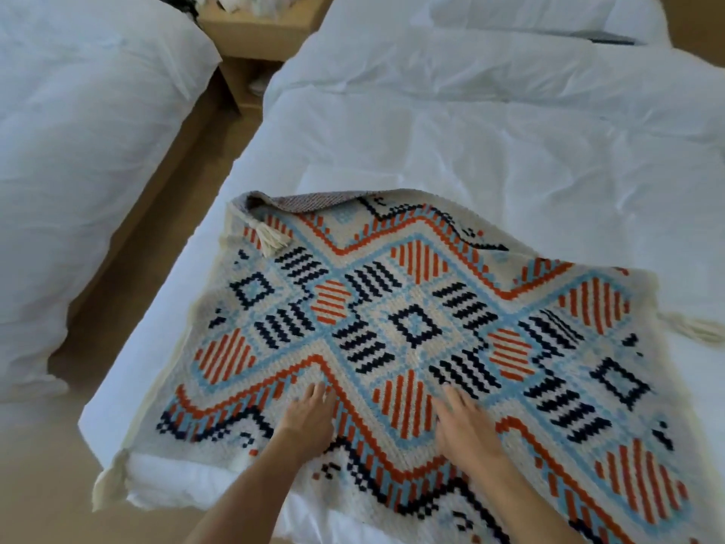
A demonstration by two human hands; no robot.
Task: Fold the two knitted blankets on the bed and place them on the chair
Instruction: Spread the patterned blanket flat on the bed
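A knitted blanket [412, 323] with orange, navy and light-blue patterns on cream lies spread over the near end of the white bed [470, 143]. Its far left corner is turned back, showing the grey underside and a cream tassel [274, 241]. My left hand [310, 414] lies flat on the blanket near its front edge, fingers straight. My right hand [463, 418] also presses flat on the blanket a little to the right, fingers spread. Only one blanket shows in this view, and no chair is in view.
A second white bed [78, 131] stands to the left across a narrow strip of tan floor [129, 245]. A wooden nightstand [259, 37] sits between the beds at the back. Pillows [521, 9] lie at the far end of the bed.
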